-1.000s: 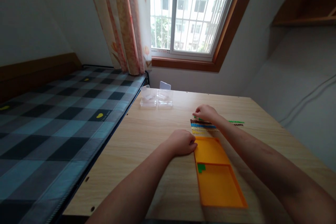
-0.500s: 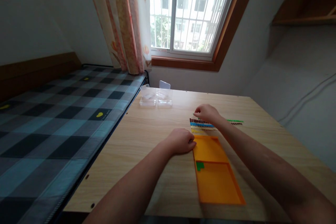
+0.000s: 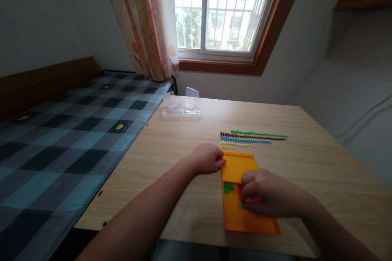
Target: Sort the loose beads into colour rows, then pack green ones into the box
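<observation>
An orange tray (image 3: 251,223) with two compartments lies on the table near me. My left hand (image 3: 209,158) is closed at the tray's upper left edge, its curled fingers holding that side. Over the nearer compartment, my right hand (image 3: 265,193) pinches a small green block (image 3: 241,205), mostly covered by the fingertips. A patch of green blocks (image 3: 228,188) sits in the upper left corner of the nearer compartment. Beyond the tray run rows of small pieces: a green row (image 3: 260,133), a brown row (image 3: 245,135), a blue row (image 3: 248,140), and pale and yellow ones.
Two clear plastic boxes (image 3: 192,108) with raised lids stand at the far left of the wooden table (image 3: 171,142). A bed with a checked cover (image 3: 92,130) borders the table's left side. A window (image 3: 226,16) and a curtain (image 3: 150,28) are behind.
My right hand has come back from the rows of pieces to the tray's nearer compartment, carrying a green block. My left hand stays at the tray's edge. The view has shifted slightly.
</observation>
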Demonstrator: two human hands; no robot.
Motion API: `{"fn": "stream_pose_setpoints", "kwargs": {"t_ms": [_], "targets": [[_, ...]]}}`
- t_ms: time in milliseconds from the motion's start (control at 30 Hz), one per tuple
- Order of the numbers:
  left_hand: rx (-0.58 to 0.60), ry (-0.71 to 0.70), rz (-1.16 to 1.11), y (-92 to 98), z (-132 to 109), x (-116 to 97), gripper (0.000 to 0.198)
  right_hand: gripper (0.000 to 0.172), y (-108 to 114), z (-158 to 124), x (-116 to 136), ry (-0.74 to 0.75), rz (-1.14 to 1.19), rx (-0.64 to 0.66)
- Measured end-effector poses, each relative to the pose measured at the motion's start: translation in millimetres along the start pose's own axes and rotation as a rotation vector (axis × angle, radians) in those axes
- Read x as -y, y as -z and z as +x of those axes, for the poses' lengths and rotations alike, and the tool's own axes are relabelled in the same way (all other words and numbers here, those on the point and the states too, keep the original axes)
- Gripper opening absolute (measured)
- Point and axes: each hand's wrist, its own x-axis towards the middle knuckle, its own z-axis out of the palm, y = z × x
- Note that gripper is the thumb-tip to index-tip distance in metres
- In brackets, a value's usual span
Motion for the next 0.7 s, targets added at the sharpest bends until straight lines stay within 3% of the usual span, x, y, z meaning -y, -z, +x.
{"fn": "stream_pose_setpoints", "kwargs": {"t_ms": [300,467,700], "targets": [[0.028,-0.011,-0.009,4.3,1,-2,0.026,0.008,-15,8,-6,0.063,-0.181,-0.082],[0.038,-0.022,-0.012,5.6,2,-1,0.026,0.014,-14,4,-9,0.165,-0.199,-0.122],[0.041,-0.017,-0.002,6.1,2,-2,0.027,0.018,-17,9,-13,0.156,-0.198,-0.124]]}}
